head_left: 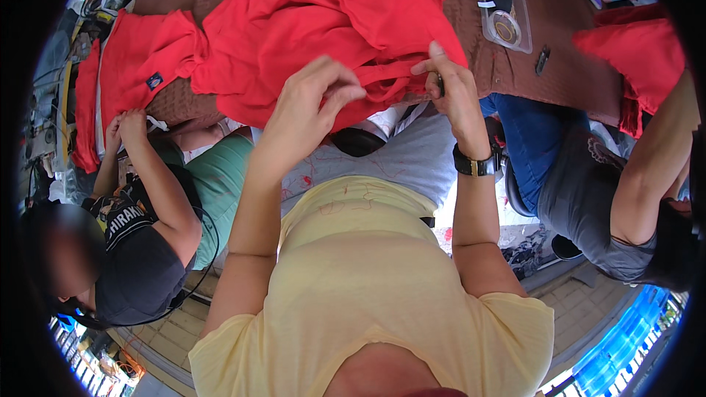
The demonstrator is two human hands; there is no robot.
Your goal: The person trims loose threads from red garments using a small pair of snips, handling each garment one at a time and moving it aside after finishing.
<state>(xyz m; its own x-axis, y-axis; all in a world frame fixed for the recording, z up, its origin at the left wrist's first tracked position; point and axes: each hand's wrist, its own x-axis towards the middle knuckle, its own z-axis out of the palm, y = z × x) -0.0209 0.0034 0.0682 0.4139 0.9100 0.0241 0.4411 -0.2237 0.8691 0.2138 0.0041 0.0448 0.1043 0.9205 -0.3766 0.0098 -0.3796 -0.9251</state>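
Observation:
A heap of red fabric (294,22), apparently garments, lies on the table in front of me. My left hand (312,103) is raised over its near edge, thumb and fingertips drawn together in a pinch; whatever is between them is too small to make out. At the near right of the heap, my right hand (454,92) is closed around a small dark tool (440,86), mostly hidden by the fingers. Its thumb and forefinger are beside a narrow red strip (397,72) of the fabric. A dark watch (476,166) sits on my right wrist.
A brown cloth (515,73) covers the table. At the right stand a clear plastic tub (518,29) with tape rolls and a small dark tool (543,60). One person (151,250) sits at my left, hands at red cloth; another (596,184) at my right, near red cloth (640,48).

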